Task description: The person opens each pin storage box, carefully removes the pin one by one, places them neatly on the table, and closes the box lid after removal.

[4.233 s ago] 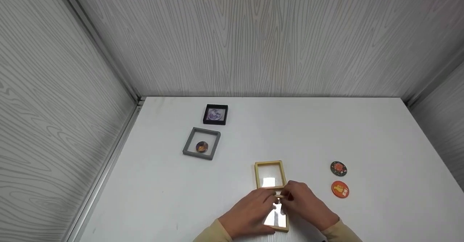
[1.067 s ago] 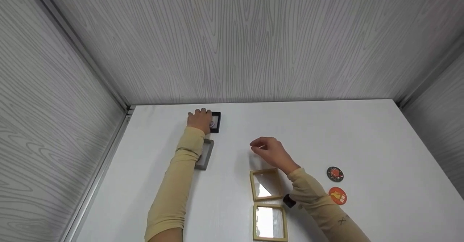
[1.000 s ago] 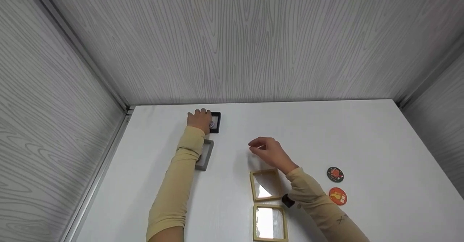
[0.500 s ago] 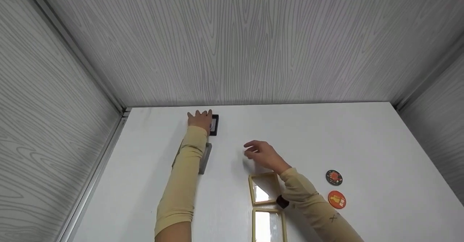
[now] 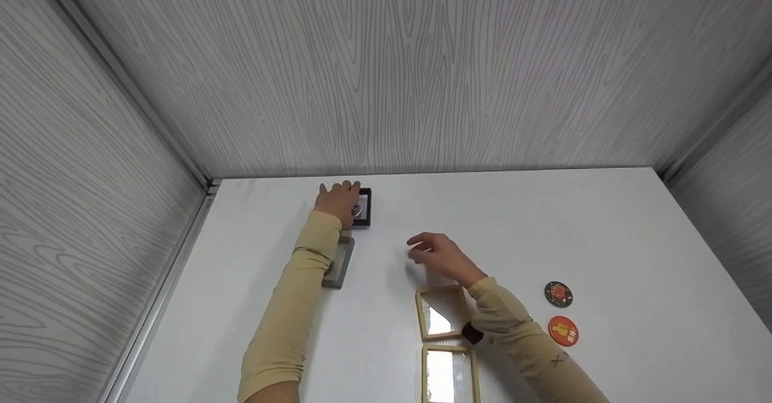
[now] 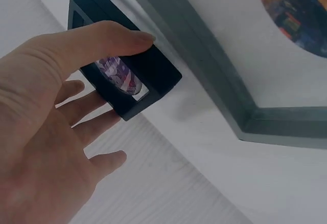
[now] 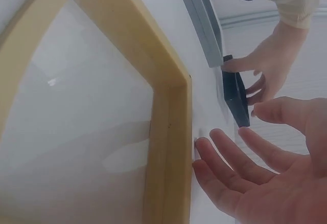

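My left hand [image 5: 338, 203] grips a small black display frame [image 6: 162, 73] with a clear window at the far left of the table. In the left wrist view the thumb lies across its front, and a purple-patterned round badge [image 6: 122, 75] shows inside. My right hand [image 5: 443, 257] hovers with loosely bent fingers just beyond the upper yellow frame [image 5: 421, 318], holding nothing. Below that lies a second yellow frame [image 5: 424, 373], cut off by the view's lower edge. The grey frame [image 5: 345, 264] sits partly under my left forearm; its dark orange badge [image 6: 301, 14] shows in the left wrist view.
To the right of my right forearm, a black-and-red round badge [image 5: 558, 294] and an orange one [image 5: 563, 330] lie on the white table [image 5: 633, 258]. Grey wood-grain panels [image 5: 386, 77] enclose the back and sides.
Earlier both hands were at the yellow frames; the left has since reached the black frame, the right has risen off them. Over the last half second the black frame has shifted slightly right.
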Demonstrator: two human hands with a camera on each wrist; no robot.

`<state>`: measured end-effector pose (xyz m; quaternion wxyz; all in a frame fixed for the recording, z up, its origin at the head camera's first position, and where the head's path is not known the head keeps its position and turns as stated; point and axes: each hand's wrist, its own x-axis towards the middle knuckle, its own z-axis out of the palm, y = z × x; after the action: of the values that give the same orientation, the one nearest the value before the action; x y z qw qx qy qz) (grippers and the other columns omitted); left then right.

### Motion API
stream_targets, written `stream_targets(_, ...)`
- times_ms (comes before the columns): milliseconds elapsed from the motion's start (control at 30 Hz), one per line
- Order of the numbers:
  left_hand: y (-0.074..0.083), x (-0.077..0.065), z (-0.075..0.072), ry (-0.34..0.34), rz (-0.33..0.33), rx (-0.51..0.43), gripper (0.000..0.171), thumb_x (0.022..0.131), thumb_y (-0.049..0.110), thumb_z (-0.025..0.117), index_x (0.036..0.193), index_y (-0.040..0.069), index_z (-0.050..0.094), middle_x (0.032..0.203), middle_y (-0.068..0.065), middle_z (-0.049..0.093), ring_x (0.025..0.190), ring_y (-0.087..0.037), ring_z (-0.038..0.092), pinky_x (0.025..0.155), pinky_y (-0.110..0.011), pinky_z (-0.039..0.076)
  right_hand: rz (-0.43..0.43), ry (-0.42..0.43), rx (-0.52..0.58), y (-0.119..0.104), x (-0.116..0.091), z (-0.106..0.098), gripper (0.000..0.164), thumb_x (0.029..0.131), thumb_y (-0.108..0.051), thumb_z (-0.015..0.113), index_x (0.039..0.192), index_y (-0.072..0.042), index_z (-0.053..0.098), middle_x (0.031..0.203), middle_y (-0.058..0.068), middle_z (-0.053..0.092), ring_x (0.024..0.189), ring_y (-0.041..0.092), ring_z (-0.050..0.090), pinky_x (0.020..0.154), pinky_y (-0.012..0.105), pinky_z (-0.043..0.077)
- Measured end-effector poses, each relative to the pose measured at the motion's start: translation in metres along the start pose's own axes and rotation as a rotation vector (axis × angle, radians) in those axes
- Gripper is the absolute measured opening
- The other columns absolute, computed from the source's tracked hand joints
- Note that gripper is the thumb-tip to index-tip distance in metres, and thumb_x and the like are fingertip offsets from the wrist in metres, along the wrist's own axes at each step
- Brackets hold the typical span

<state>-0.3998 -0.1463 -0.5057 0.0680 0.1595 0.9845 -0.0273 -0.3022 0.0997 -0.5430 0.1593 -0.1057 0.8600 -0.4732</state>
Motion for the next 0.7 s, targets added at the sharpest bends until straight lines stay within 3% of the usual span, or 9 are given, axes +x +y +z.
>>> stream_targets(200, 0.017, -0.015, -0.004, 0.007, 0.124, -0.029, 0.08, 0.083, 0.014, 0.07, 0.152, 0.003, 0.031, 0.147, -0.019, 0.044, 0.137, -0.038, 0.044, 0.116, -0.059, 0.032, 0.0, 0.005, 0.011, 0.004, 0.003, -0.004, 0.036, 0.094, -0.024, 0.061, 0.125, -0.007, 0.064, 0.112, 0.01, 0.073, 0.097, 0.024, 0.07, 0.091, 0.04, 0.054)
stream_targets(400, 0.04, -0.036, -0.006, 0.005, 0.23, -0.096, 0.091, 0.076, 0.014, 0.078, 0.152, 0.004, 0.03, 0.147, -0.016, 0.044, 0.138, -0.033, 0.044, 0.119, -0.052, 0.032, 0.031, 0.002, 0.096, 0.007, 0.002, -0.009, 0.041, 0.097, -0.028, 0.058, 0.131, -0.006, 0.06, 0.114, 0.012, 0.071, 0.101, 0.028, 0.07, 0.092, 0.039, 0.054)
stream_targets(700, 0.06, -0.059, -0.005, -0.001, 0.39, -0.302, 0.101, 0.067, 0.01, 0.082, 0.153, 0.007, 0.03, 0.138, -0.011, 0.048, 0.122, -0.024, 0.052, 0.105, -0.039, 0.048, 0.012, -0.023, 0.259, 0.015, 0.002, -0.015, 0.034, 0.099, -0.024, 0.054, 0.13, -0.009, 0.06, 0.122, 0.014, 0.069, 0.11, 0.032, 0.067, 0.098, 0.046, 0.054)
